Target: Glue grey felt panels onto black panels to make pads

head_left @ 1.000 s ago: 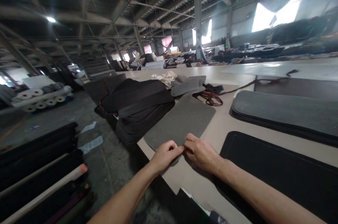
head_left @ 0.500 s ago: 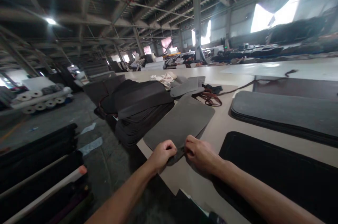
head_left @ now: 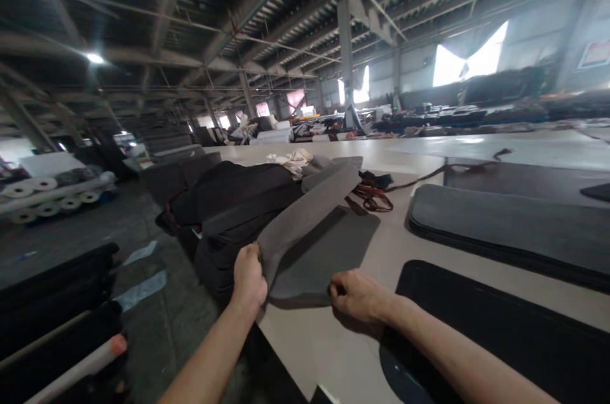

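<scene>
Left hand gripped a lifted grey sheet while the right hand pinched the near corner of the lower sheet — apparently peeling them apart, which called for steadying the lower one — on the table beside a dark pile.

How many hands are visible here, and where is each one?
2: the left hand holds the raised grey sheet; the right hand is at the near edge of the lower grey sheet. No others show.
</scene>
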The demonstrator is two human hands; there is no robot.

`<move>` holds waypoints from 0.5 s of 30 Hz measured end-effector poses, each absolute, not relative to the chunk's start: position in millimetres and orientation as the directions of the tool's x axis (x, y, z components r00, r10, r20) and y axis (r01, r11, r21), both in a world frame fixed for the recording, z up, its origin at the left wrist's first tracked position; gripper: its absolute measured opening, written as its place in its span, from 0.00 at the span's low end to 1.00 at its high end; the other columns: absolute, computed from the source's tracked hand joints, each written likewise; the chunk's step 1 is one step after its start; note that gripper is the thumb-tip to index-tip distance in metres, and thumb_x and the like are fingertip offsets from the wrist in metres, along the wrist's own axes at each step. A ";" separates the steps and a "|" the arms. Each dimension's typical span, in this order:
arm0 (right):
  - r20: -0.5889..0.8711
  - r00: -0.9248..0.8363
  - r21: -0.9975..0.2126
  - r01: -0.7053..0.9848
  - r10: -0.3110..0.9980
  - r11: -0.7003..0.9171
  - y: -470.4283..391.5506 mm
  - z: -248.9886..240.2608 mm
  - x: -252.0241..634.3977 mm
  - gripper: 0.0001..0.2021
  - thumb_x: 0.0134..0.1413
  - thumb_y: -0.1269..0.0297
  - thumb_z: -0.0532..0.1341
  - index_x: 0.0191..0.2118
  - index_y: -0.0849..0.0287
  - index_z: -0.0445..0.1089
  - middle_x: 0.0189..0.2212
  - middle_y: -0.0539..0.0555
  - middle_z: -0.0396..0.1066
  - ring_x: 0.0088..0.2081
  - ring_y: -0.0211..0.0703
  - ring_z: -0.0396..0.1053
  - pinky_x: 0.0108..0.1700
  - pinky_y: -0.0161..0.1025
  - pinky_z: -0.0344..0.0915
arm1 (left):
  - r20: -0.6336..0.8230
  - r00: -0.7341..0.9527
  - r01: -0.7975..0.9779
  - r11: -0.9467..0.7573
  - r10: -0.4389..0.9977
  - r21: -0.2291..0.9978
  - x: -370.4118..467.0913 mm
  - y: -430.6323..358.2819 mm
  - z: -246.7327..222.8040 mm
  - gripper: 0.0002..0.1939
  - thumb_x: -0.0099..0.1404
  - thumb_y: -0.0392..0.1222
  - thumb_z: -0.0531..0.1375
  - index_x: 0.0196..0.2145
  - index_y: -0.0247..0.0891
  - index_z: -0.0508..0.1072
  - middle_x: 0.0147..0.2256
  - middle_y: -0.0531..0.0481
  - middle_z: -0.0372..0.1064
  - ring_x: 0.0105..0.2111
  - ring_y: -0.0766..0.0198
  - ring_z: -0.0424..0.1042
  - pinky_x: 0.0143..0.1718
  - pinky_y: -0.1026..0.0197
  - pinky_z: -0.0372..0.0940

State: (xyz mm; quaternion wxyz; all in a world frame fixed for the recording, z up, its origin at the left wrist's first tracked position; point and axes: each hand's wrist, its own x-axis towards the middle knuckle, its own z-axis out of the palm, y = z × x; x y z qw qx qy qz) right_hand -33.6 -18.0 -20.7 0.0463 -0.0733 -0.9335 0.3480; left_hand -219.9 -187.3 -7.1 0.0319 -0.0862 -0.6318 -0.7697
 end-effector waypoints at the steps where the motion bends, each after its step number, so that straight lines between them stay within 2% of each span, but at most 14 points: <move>1: 0.026 -0.982 -0.692 0.116 0.185 0.713 -16.7 -21.2 -34.7 0.06 0.45 0.76 0.60 0.24 0.59 0.67 0.20 0.47 0.62 0.23 0.35 0.56 0.28 0.35 0.49 | 0.186 -0.983 0.178 -0.216 0.013 0.960 -226.5 -187.5 -0.5 0.18 0.66 0.57 0.61 0.32 0.37 0.68 0.29 0.54 0.65 0.27 0.66 0.64 0.32 0.60 0.64; 4: -0.016 -0.977 -0.833 0.132 0.214 0.538 -13.6 -24.0 -39.2 0.07 0.42 0.78 0.62 0.27 0.59 0.67 0.21 0.46 0.64 0.25 0.36 0.59 0.29 0.34 0.52 | 0.248 -0.963 0.266 -0.236 -0.104 0.935 -236.3 -192.7 20.0 0.18 0.61 0.58 0.61 0.32 0.40 0.65 0.28 0.57 0.60 0.27 0.66 0.60 0.31 0.62 0.60; 6: -0.061 -0.962 -0.931 0.151 0.267 0.331 -8.8 -25.6 -43.4 0.11 0.45 0.76 0.61 0.36 0.57 0.67 0.26 0.47 0.69 0.27 0.37 0.65 0.29 0.32 0.57 | 0.313 -0.946 0.324 -0.238 -0.082 0.916 -230.4 -200.5 30.4 0.19 0.58 0.60 0.61 0.32 0.41 0.64 0.28 0.58 0.59 0.28 0.66 0.60 0.32 0.63 0.59; 8: -0.117 -0.927 -0.984 0.157 0.357 0.084 1.2 -25.0 -47.9 0.11 0.55 0.72 0.56 0.44 0.56 0.61 0.33 0.50 0.71 0.29 0.38 0.70 0.29 0.32 0.63 | 0.382 -0.923 0.365 -0.220 0.042 0.905 -215.3 -211.9 34.7 0.19 0.59 0.60 0.61 0.32 0.42 0.66 0.28 0.58 0.60 0.29 0.65 0.61 0.33 0.64 0.60; 11: -0.207 -0.855 -0.969 0.112 0.475 -0.221 25.9 -19.0 -51.6 0.04 0.69 0.65 0.46 0.43 0.55 0.54 0.35 0.56 0.72 0.31 0.38 0.73 0.32 0.34 0.70 | 0.434 -0.843 0.410 -0.141 0.317 0.901 -185.8 -234.2 27.0 0.19 0.63 0.60 0.61 0.29 0.40 0.70 0.28 0.55 0.63 0.30 0.63 0.62 0.33 0.64 0.59; 15: -0.279 -0.818 -0.905 0.048 0.504 -0.423 55.9 -6.2 -46.2 0.18 0.74 0.52 0.40 0.38 0.56 0.56 0.26 0.55 0.71 0.26 0.40 0.72 0.30 0.35 0.72 | 0.366 -0.663 0.461 -0.029 0.653 0.887 -157.6 -264.2 1.1 0.26 0.64 0.63 0.60 0.23 0.38 0.75 0.24 0.50 0.66 0.29 0.61 0.65 0.33 0.62 0.59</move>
